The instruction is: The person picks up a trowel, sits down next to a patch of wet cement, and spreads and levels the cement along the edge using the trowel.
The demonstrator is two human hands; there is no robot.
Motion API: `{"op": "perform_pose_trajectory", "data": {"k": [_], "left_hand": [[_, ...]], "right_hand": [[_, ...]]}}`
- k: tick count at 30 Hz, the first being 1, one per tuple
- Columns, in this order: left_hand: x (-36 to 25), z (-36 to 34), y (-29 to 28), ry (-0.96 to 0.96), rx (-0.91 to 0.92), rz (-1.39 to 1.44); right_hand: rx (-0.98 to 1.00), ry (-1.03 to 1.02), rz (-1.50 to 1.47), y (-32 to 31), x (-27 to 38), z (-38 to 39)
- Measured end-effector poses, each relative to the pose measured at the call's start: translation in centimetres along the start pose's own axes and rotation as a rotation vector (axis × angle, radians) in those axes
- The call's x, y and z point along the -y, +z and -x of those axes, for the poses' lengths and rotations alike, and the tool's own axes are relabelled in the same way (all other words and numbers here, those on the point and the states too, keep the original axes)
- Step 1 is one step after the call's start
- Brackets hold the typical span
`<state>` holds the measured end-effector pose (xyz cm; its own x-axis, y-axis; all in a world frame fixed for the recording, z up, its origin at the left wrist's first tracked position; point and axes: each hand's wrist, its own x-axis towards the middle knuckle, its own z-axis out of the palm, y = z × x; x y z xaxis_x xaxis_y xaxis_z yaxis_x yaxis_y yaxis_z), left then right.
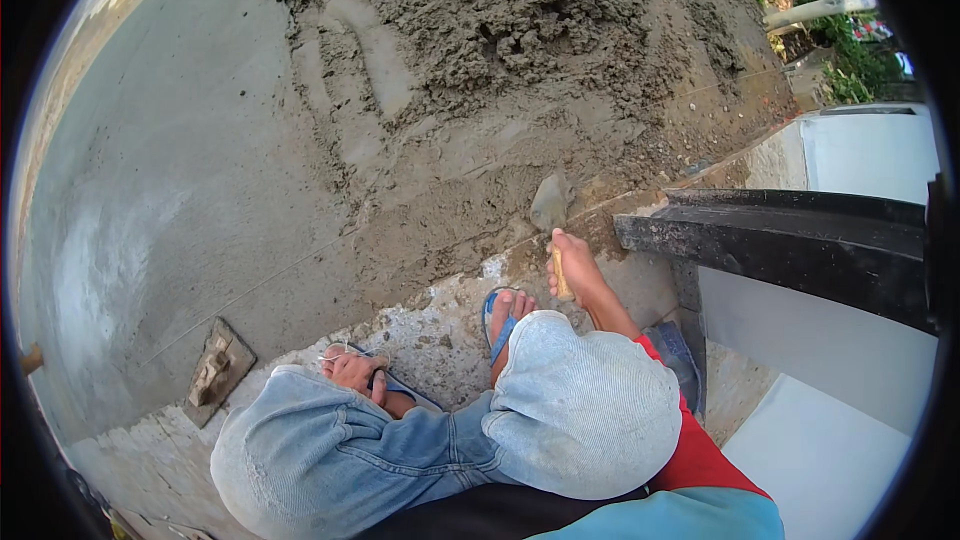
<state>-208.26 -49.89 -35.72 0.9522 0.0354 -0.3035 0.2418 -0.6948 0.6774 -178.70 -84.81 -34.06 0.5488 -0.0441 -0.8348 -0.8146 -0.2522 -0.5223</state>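
Observation:
Wrapped round the yellowish wooden handle of a trowel (549, 204), my right hand (573, 268) is closed. The trowel's grey, mortar-smeared blade points away from me and lies at the near edge of the rough wet mortar (480, 195). My right forearm, in a red sleeve, comes in beside my right knee. Nowhere in the picture does my left hand show. Left of my feet, a flat wooden float (220, 372) with a mortar-caked grip lies on the edge of the smooth grey surface (190, 170).
A lumpy mortar heap (540, 20) spreads at the far middle. A thin string line (270, 285) crosses the near mortar. My sandalled feet (510, 312) stand on a rough concrete strip (435, 345). A black metal beam (780, 245) juts in from the right, near white panels (870, 155).

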Motion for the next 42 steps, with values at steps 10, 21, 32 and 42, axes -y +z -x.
{"op": "perform_pose_trajectory", "data": {"k": [10,21,32,42], "left_hand": [[0.2,-0.4,0.4,0.064,-0.041,-0.075],[-0.8,-0.7,-0.1,0.098,-0.089,-0.069],[0.4,-0.9,1.0,0.171,-0.108,-0.062],[-0.2,-1.3,0.8,0.218,-0.125,-0.055]], "right_hand": [[0.35,-0.41,1.241,10.1,-0.5,5.2],[0.032,-0.148,0.611,-3.8,2.3,1.5],[0.314,-0.277,1.082,6.7,-1.1,4.3],[-0.148,-0.163,0.471,-5.9,2.5,-2.8]]}}
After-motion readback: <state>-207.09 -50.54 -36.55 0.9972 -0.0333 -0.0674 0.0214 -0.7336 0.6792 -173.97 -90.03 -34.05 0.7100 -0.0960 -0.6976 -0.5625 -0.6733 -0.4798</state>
